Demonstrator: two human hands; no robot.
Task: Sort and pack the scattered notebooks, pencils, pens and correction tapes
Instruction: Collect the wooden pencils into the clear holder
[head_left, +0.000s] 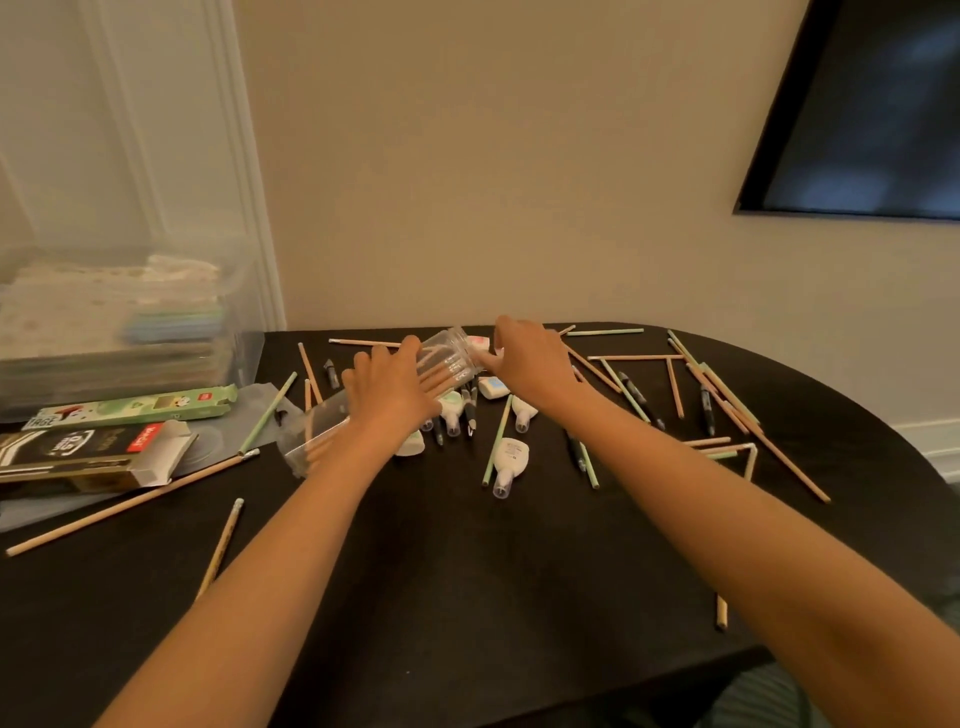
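The left hand grips the clear jar around its body, thumb over the top and fingers laid along the near side. It holds the jar tilted above the far centre of the table, mouth toward the right hand. What appear to be pencils already lie inside the jar. The right hand sits at the jar's mouth with its fingers turned away from the camera; whether they pinch an item cannot be determined. The step in hand is judged to be loading pencils into the jar. For good results, the operator should keep the mouth raised slightly so that the contents do not slide out, feed each pencil end-first, and release it only once it is well inside. Loose pencils lie scattered across the table. Correction tapes cluster just below the hands and pens lie among the pencils, so the right hand should pick one kind at a time. The notebooks are stacked in the clear bin at far left.
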